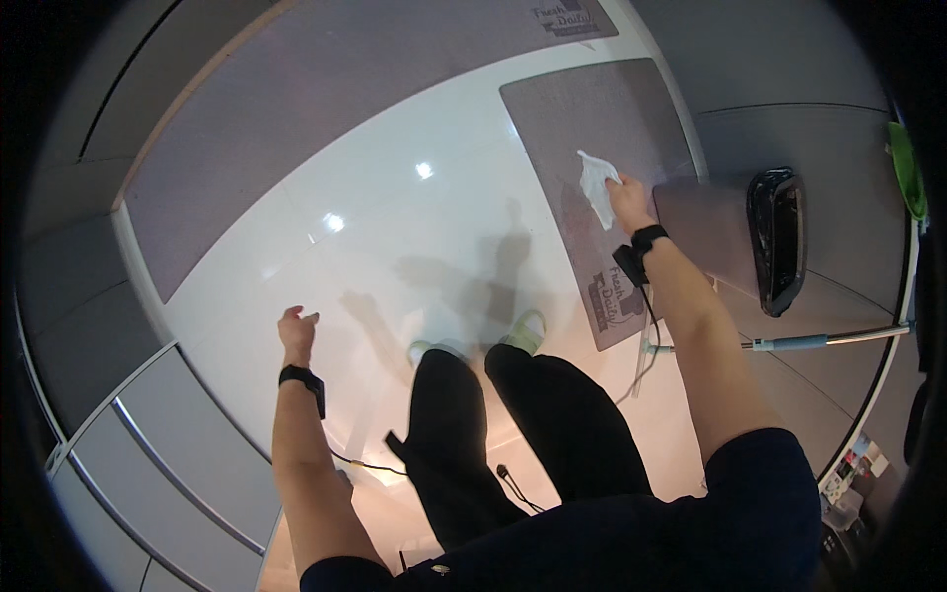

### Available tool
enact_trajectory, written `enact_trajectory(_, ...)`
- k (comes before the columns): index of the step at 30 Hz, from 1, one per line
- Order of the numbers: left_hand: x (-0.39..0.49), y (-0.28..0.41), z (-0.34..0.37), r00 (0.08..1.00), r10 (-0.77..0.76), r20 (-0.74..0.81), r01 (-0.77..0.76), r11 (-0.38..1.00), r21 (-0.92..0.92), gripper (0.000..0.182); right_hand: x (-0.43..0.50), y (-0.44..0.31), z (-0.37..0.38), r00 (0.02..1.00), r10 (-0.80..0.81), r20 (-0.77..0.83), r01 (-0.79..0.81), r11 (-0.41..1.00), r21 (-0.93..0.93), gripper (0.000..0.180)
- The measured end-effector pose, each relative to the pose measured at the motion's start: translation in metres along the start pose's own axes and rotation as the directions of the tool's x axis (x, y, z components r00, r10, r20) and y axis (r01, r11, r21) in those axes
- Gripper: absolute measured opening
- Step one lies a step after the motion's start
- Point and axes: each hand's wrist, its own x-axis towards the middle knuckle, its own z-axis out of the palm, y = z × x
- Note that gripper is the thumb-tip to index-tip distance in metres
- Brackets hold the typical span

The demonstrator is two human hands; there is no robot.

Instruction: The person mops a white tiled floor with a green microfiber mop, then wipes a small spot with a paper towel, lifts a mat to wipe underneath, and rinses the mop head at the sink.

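Observation:
My right hand [629,201] grips one edge of a white cloth or tissue [596,189], which hangs down from the fingers above a grey-brown floor mat [540,126]. Just right of that hand stands a trash bin [703,226] with a black bag folded over its rim. My left hand [298,330] is held out over the pale glossy floor [355,259], fingers slightly curled, and nothing shows in it. Each wrist wears a black strap with a small device and a cable.
A long floor mat [311,111] curves along the far cabinets. Grey drawers with metal handles [185,473] stand at lower left. A pole with a blue grip [795,342] crosses the right side, below the bin. A green item [906,170] is at the far right edge.

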Motion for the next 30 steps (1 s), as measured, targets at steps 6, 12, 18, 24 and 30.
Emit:
enact_trajectory(6, 0.092, 0.025, 0.076, 0.994, 0.08, 0.071, -0.088, 0.989, 0.117, 0.076, 0.062, 0.024, 0.063, 0.962, -0.23, -0.149, 0.163, 0.916, -0.366, 0.029)
enact_trajectory(12, 0.141, 0.029, 0.159, 0.964, 0.131, 0.23, -0.189, 0.95, 0.249, 0.108, 0.133, 0.045, 0.143, 0.884, -0.411, -0.222, 0.272, 0.84, -0.47, 0.027)
enact_trajectory(18, 0.157, 0.017, 0.233, 0.991, 0.028, 0.133, -0.071, 0.942, 0.327, 0.134, 0.177, 0.107, 0.22, 0.618, -0.633, 0.467, 0.673, 0.118, -0.73, 0.028)
enact_trajectory(24, 0.16, 0.007, 0.244, 0.993, 0.11, 0.041, -0.117, 0.93, 0.349, 0.139, 0.165, 0.168, 0.222, 0.541, -0.647, 0.538, 0.69, -0.024, -0.723, 0.044)
enact_trajectory(30, 0.151, 0.023, 0.235, 0.997, 0.045, 0.066, -0.067, 0.912, 0.404, 0.138, 0.086, 0.217, 0.202, 0.727, -0.536, 0.43, 0.624, 0.253, -0.74, 0.052)
